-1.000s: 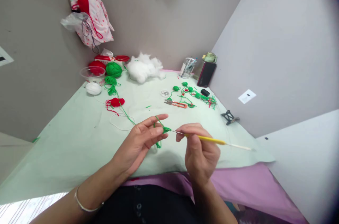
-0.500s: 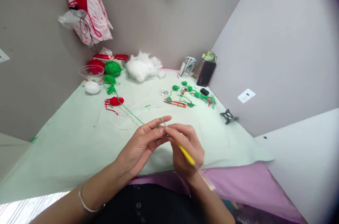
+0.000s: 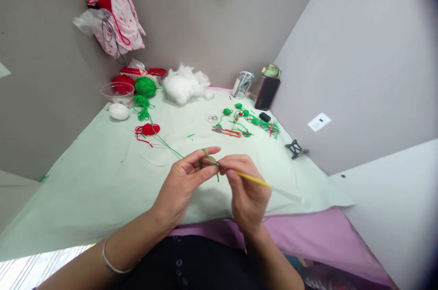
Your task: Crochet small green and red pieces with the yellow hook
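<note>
Green yarn point(image 3: 210, 157) is looped over the raised index finger of my left hand point(image 3: 185, 179), whose thumb and other fingers pinch it. My right hand point(image 3: 249, 189) holds a yellow-handled tool point(image 3: 253, 179) like a pen, its tip at the yarn by my left fingertips. The handle slants down to the right and its far end is blurred. A short green tail hangs below the pinch. From my left hand the strand runs back over the table to a loose green bundle point(image 3: 142, 106).
Orange snips point(image 3: 227, 132) and small green pieces point(image 3: 255, 120) lie beyond my hands. White stuffing point(image 3: 186, 84), a green yarn ball point(image 3: 145, 86), red yarn point(image 3: 150, 129) and a clear bowl point(image 3: 117, 91) stand further back. A black stand point(image 3: 296, 149) sits right.
My right hand has shifted slightly right and turned, so the yellow handle lies flatter. The yarn now stretches visibly from my left index finger to the pinch, with a green tail showing below.
</note>
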Motion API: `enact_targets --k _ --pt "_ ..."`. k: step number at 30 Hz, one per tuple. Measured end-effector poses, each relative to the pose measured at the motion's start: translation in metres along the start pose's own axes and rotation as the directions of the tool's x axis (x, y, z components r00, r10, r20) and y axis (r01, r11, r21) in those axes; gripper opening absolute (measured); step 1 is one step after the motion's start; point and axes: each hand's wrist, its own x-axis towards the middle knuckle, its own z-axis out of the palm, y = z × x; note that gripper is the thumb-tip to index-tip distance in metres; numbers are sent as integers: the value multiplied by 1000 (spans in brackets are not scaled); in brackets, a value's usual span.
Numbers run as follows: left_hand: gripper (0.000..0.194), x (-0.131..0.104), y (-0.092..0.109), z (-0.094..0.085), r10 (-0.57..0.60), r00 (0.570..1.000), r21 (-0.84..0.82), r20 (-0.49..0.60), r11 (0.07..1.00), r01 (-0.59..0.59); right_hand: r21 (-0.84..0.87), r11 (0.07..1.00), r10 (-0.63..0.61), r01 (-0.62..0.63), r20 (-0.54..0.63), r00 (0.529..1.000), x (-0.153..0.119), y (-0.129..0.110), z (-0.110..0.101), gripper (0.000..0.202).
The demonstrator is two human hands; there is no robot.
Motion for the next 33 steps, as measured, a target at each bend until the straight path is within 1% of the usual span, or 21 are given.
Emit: enact_targets --k 2,3,4,5,7,8,9,10,11,12,13,14,16,17,18,21,23,26,29,33 --pt "41 2 0 0 -58 998 -68 -1 996 57 -172 973 -156 153 -2 988 -5 3 1 36" --pt "41 3 0 -1 -106 994 -107 20 988 107 -219 953 -216 210 -5 976 -6 5 0 41" --pt "39 4 0 -2 -157 986 -143 47 976 162 -229 946 -239 232 -7 971 -6 6 -1 42" --pt "36 5 1 -4 -200 977 -171 71 963 209 -202 958 -217 205 -37 975 -4 6 -3 40" --pt "30 8 2 -7 -236 968 -201 80 948 248 -51 996 -73 69 -82 994 3 4 -8 30" --pt "28 8 3 -8 -227 972 -199 69 951 236 60 998 18 -12 -100 995 7 2 -10 26" --pt "28 9 3 -8 -196 979 -184 51 962 202 167 982 100 -83 -92 991 10 0 -12 23" --pt "29 9 2 -8 -148 989 -151 30 977 151 249 960 155 -131 -80 985 12 -2 -13 23" --pt "31 8 1 -7 -86 996 -104 14 991 87 278 948 178 -156 -55 983 13 -3 -12 22" --pt "35 7 0 -6 -22 1000 -53 2 998 22 245 957 167 -153 -37 985 12 -4 -10 21" --pt "40 6 -2 -4 29 1000 -6 1 1000 -29 159 981 121 -114 -37 992 11 -4 -8 20" --pt "45 5 -3 -3 58 998 26 5 998 -58 44 998 44 -42 -50 998 8 -3 -5 20" --pt "53 2 -5 0 46 999 37 23 998 -47 -148 984 -114 102 -80 990 4 -1 0 29" --pt "54 2 -4 1 19 999 25 31 999 -20 -179 975 -154 135 -95 984 2 0 2 33" --pt "53 1 -4 1 -6 999 10 35 1000 6 -165 977 -154 135 -106 982 2 0 2 34" --pt "46 1 0 1 -28 999 -18 41 999 29 -16 1000 -7 6 -99 995 5 1 -2 29" --pt "43 2 2 1 -16 999 -16 37 1000 17 66 997 50 -45 -83 995 9 0 -5 26" --pt "45 2 4 0 -13 1000 -1 28 1000 13 151 987 70 -58 -73 995 13 -1 -6 24" --pt "52 0 5 2 -34 997 -12 63 999 34 210 975 86 -69 -74 994 13 1 -5 21" --pt "48 0 9 4 -37 997 -33 71 999 40 272 959 97 -77 -58 994 14 3 -4 18"
